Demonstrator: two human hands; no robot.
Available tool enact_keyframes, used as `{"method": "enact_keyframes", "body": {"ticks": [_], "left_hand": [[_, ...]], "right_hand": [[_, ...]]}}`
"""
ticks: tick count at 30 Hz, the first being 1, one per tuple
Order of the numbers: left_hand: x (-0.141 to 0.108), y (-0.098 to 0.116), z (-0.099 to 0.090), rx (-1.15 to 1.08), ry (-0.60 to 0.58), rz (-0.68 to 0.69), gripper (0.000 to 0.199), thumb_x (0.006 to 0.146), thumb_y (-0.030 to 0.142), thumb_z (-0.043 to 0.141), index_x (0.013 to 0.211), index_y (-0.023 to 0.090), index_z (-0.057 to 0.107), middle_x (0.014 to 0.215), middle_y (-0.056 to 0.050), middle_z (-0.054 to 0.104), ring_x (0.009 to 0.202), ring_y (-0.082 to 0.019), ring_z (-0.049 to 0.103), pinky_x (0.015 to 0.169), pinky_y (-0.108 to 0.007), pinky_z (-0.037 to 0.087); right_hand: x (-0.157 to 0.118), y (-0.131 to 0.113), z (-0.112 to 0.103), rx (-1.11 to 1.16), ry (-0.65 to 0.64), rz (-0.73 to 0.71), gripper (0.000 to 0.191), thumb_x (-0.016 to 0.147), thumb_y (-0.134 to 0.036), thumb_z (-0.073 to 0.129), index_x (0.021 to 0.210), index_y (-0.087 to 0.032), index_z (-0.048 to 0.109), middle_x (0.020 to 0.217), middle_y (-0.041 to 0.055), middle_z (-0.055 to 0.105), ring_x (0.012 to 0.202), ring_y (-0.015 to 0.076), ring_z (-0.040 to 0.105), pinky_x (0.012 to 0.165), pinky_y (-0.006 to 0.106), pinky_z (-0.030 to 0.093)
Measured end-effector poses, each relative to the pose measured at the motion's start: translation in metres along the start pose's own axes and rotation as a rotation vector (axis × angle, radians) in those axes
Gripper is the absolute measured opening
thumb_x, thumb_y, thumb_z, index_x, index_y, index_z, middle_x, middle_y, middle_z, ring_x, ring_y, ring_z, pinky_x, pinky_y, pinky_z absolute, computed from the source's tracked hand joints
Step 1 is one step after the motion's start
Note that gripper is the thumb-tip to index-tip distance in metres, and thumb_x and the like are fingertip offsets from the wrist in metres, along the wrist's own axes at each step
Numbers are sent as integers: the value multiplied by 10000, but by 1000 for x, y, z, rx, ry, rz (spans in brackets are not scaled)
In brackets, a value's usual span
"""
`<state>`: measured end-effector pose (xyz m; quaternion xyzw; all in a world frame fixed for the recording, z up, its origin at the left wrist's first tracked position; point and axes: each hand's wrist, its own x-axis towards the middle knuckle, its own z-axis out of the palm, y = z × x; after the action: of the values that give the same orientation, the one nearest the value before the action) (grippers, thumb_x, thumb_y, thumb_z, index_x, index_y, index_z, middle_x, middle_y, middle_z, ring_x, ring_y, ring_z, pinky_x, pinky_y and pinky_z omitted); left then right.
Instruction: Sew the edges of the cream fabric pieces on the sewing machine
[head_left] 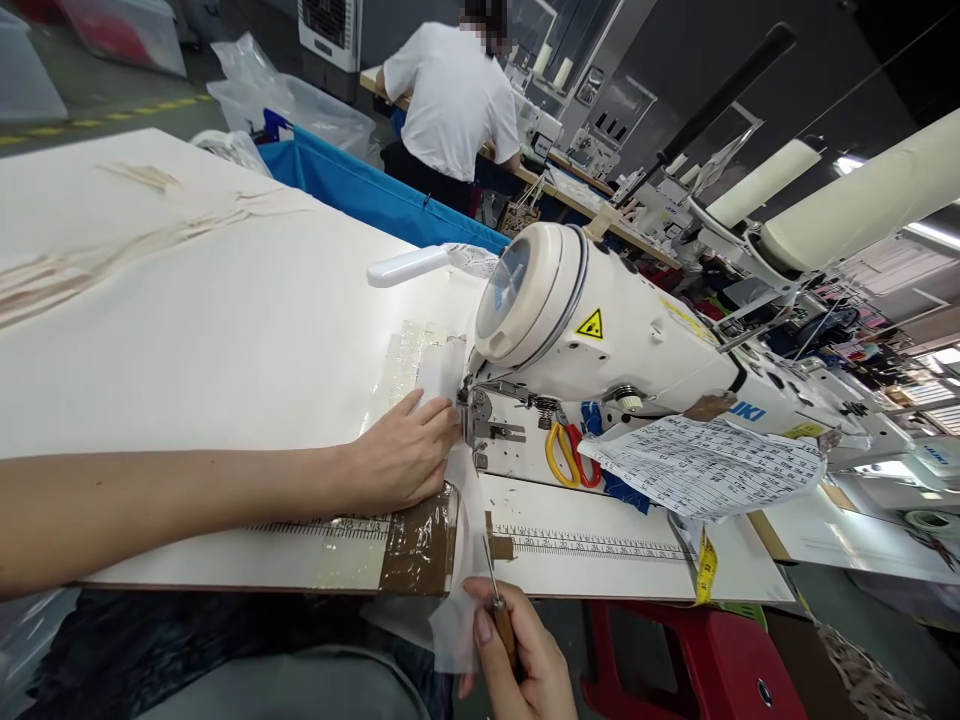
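My left hand [409,450] lies on a strip of thin white fabric [469,500] beside the needle area of a white sewing machine [585,310]. Its fingers rest flat near the presser foot. At the table's front edge, my right hand [517,650] is closed around the wooden handle of an awl [504,625], whose thin metal point slants up toward the fabric. The strip runs from under the machine head down past the edge, and its loose end hangs beside my right fingertips. Whether those fingers also pinch the fabric is hard to tell.
Yellow-and-red-handled scissors [564,455] lie under the machine arm, near a sheet of printed paper [709,465]. A yellow tape measure [706,570] hangs at the front edge. A red stool [720,665] stands below. A person in a white shirt [457,105] sits beyond the blue cloth bin [360,190].
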<state>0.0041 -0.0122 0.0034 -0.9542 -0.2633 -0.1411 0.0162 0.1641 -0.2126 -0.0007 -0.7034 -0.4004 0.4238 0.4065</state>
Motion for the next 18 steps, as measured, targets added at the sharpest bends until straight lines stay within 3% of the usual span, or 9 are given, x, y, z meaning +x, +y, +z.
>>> {"method": "enact_keyframes", "body": {"ticks": [10, 14, 18], "left_hand": [[7, -3, 1, 41, 22, 23, 269, 931, 227, 504, 1092, 67, 650, 1037, -144, 630, 983, -287, 514, 916, -427, 398], [12, -7, 2, 133, -26, 18, 255, 941, 101, 474, 1132, 56, 638, 1018, -133, 633, 920, -259, 510, 822, -382, 394], [12, -9, 0, 114, -36, 12, 254, 953, 102, 462, 1127, 60, 642, 1035, -142, 637, 938, -261, 513, 822, -380, 397]], "right_hand": [[13, -10, 15, 98, -5, -50, 447, 909, -613, 619, 1066, -212, 739, 615, -33, 588, 470, 128, 597, 512, 212, 498], [7, -6, 32, 344, 30, 83, 492, 837, -634, 704, 1070, -201, 717, 757, -7, 663, 428, 125, 609, 484, 253, 533], [1, -3, 49, 547, -37, 213, 581, 773, -672, 751, 1085, -186, 682, 656, 0, 691, 459, 191, 677, 523, 316, 575]]}}
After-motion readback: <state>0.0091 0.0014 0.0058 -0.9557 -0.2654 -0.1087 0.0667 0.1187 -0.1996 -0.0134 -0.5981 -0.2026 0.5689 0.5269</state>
